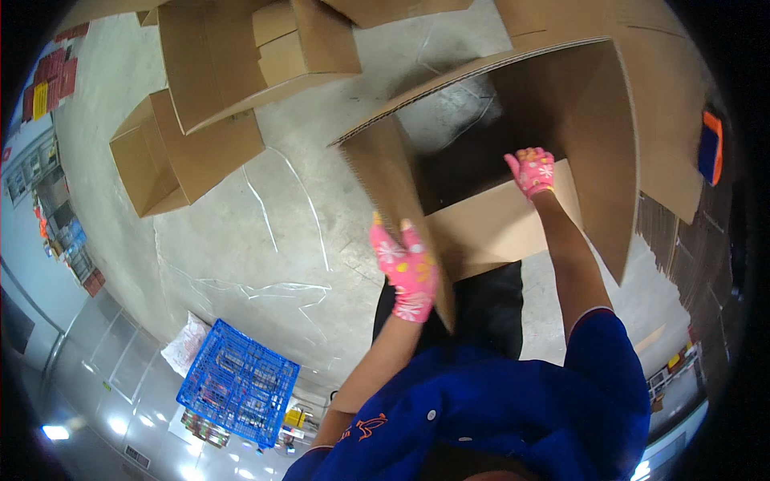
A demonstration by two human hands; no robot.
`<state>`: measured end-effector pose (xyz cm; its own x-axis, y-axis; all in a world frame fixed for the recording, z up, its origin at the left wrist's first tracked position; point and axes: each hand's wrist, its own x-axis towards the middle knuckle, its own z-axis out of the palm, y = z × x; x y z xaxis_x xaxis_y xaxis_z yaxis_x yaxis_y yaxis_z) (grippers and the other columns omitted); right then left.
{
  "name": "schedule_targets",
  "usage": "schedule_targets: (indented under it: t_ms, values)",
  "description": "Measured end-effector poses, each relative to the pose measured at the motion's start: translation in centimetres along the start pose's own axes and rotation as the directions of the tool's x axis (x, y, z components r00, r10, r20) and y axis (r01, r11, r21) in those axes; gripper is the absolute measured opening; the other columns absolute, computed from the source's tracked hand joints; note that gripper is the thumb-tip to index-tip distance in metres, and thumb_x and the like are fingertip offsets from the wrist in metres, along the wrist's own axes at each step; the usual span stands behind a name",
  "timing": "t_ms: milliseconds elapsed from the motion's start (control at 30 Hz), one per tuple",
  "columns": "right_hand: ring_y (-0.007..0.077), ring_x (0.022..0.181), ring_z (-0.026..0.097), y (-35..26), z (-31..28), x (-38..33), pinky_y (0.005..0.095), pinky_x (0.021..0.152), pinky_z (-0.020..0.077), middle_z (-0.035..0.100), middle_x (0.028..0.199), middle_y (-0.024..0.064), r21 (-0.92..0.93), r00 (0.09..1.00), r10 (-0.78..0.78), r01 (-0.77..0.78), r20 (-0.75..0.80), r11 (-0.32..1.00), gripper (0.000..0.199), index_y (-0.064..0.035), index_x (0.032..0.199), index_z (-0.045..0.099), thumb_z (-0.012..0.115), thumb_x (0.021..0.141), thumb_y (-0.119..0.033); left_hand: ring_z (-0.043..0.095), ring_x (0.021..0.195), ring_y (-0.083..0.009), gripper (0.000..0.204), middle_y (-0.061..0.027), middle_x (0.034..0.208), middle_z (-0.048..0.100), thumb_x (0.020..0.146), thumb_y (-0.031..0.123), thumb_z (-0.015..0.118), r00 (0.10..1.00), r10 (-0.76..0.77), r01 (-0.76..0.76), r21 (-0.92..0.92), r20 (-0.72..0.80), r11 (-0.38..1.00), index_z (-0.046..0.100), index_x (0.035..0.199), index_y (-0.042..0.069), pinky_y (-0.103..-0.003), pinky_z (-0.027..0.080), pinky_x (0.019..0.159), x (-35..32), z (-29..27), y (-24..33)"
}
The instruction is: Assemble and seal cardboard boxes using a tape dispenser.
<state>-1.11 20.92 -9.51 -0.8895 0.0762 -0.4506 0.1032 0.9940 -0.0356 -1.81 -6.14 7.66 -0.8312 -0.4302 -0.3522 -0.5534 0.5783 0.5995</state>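
Observation:
A large cardboard box [597, 136] stands in front of me with its top open, and the floor shows through part of its inside. My left hand [409, 276], in a pink flowered glove, is at the edge of the left panel. Its thumb lies over the inner face and its fingers lie outside, so it grips the panel. My right hand [533, 172], in a matching glove, reaches inside above the near flap [497, 228]. Its thumb is spread from the other fingers and no held thing shows. Whether its fingertips touch the cardboard, I cannot tell.
Two open cardboard boxes, a bigger one [216, 60] and a smaller one [212, 156], stand at the far left. White strap pieces [305, 200] lie on the concrete floor. A blue plastic crate [237, 385] is at the near left. Flat cardboard [666, 152] lies on the right.

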Motion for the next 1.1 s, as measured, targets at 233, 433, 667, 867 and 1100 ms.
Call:
schedule_targets:
  t_ms: [233,433,667,867,1100]
  values:
    - [0.0263,0.11,0.05,-10.1,-16.8,1.4,0.0416,0.093,0.0379,0.055,0.118,0.0082,0.137,0.617,-0.168,0.416,-0.769,0.899,0.045,-0.0101,0.115,0.057,0.071,0.074,-0.023,0.047,0.112,-0.0344,0.043,-0.0204,0.123,0.045,0.091,0.013,0.047,0.997,0.069,-0.063,-0.126,0.041,0.99,0.039,0.131,-0.002,-0.04,0.037,0.096,-0.9,0.0,2.0]
    - [0.0238,0.085,0.063,-15.0,-26.5,7.6,0.0389,0.076,0.0463,0.066,0.087,0.0084,0.088,0.81,-0.286,0.38,-0.512,0.921,0.023,-0.0101,0.086,0.066,0.07,0.076,-0.03,0.052,0.106,-0.0277,0.042,-0.0177,0.117,0.051,0.091,0.01,0.051,0.999,0.031,-0.028,-0.192,0.011,0.981,0.04,0.129,-0.003,-0.035,0.041,0.091,-0.1,-0.1,-0.8]
    - [0.0228,0.105,0.058,-12.9,-16.7,0.3,0.0405,0.087,0.0424,0.064,0.108,0.0111,0.007,0.841,-0.298,0.337,-0.451,0.941,0.032,-0.0113,0.101,0.065,0.061,0.082,-0.037,0.055,0.101,-0.027,0.042,-0.0175,0.111,0.055,0.089,0.011,0.055,0.994,-0.11,0.111,-0.299,0.022,0.948,0.043,0.126,-0.004,-0.035,0.042,0.089,0.4,-1.5,-2.1]
    - [0.0312,0.13,0.033,-9.3,-5.1,-3.3,0.0477,0.106,0.023,0.033,0.143,0.0135,0.064,0.94,-0.223,0.247,-0.26,0.967,0.068,-0.0117,0.136,0.038,0.058,0.081,-0.045,0.046,0.117,-0.0305,0.043,-0.0207,0.125,0.047,0.09,0.008,0.049,0.998,-0.035,0.049,-0.264,0.058,0.963,0.039,0.129,-0.005,-0.038,0.034,0.1,-0.1,0.0,1.3]
    - [0.027,0.131,0.033,-7.1,-4.1,-2.4,0.0466,0.107,0.0226,0.035,0.143,0.0107,0.114,0.922,-0.257,0.3,-0.291,0.947,0.062,-0.0139,0.135,0.041,0.056,0.083,-0.045,0.02,0.135,-0.0373,0.069,-0.0264,0.144,0.019,0.089,0.025,0.051,0.985,0.147,-0.123,-0.225,0.093,0.967,0.018,0.14,-0.006,-0.041,0.017,0.11,-0.4,6.9,3.7]
